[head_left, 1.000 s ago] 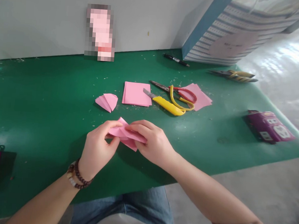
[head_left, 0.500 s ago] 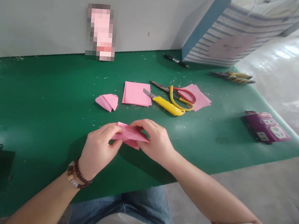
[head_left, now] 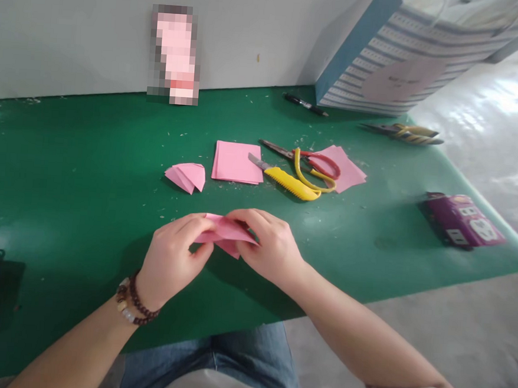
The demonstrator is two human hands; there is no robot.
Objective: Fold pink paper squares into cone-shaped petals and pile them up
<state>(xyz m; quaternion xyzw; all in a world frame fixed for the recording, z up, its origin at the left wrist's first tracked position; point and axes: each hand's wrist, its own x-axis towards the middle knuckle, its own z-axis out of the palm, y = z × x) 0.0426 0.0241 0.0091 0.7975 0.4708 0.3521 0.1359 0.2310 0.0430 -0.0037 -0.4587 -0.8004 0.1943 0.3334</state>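
Between my two hands is a partly folded pink paper (head_left: 227, 230), held above the green table. My left hand (head_left: 178, 247) pinches its left end between thumb and fingers. On the right end, my right hand (head_left: 266, 245) grips with thumb below and fingers over the top, hiding part of the folds. Just beyond my left hand lies a folded pink paper piece (head_left: 187, 177). A stack of square pink paper (head_left: 237, 162) sits farther out, with the blade of a yellow utility knife (head_left: 291, 183) resting over its right edge.
Scissors with red and yellow handles (head_left: 316, 165) lie partly over more pink paper (head_left: 345, 167). A pen (head_left: 306, 105), pliers (head_left: 405, 133) and a striped paper bag (head_left: 383, 61) are at the back. Purple packs (head_left: 465, 220) sit at right and far left. A pixelated object leans on the wall.
The pink paper has shifted and tilted slightly between my fingers. Both hands stay in nearly the same place, and the things on the table have not moved.
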